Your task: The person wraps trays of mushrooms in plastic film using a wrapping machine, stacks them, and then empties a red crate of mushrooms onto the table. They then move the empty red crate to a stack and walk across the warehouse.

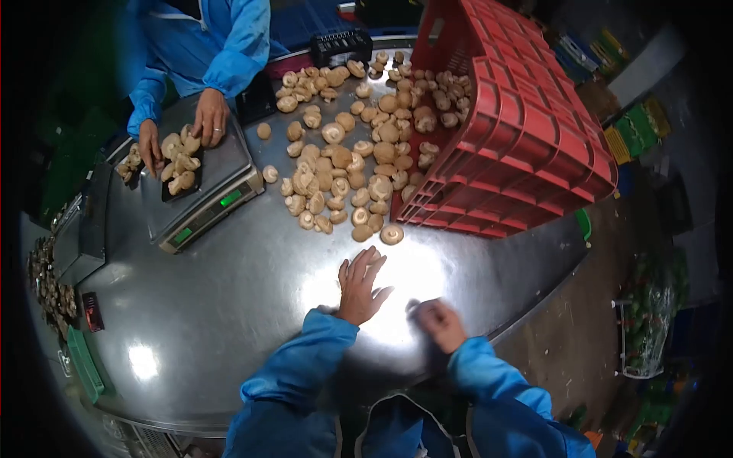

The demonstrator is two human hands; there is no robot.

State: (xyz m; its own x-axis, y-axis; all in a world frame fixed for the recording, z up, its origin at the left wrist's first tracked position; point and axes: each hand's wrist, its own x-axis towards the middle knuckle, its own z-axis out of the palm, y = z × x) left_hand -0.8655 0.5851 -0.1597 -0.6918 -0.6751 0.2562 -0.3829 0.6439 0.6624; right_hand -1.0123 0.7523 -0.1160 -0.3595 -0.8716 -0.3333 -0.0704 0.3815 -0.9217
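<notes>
My left hand (360, 288) reaches over the shiny metal table with its fingers stretched out and thumb apart. A pale patch under its fingertips looks like a mushroom, mostly hidden. Just beyond lies the pile of tan and whitish mushrooms (340, 158), with one mushroom (392, 233) at its near edge. To the right, my right hand (440, 324) hovers near the table's front, smeared by motion. A dark blur shows at its fingers, and I cannot make out whether it is an object or shadow.
A red plastic crate (519, 130) lies tipped on its side, mushrooms spilling from its mouth. At the upper left, a co-worker's hands (210, 118) handle mushrooms on a scale (217, 206) with green displays. A green tray (85, 365) sits at the table's left edge.
</notes>
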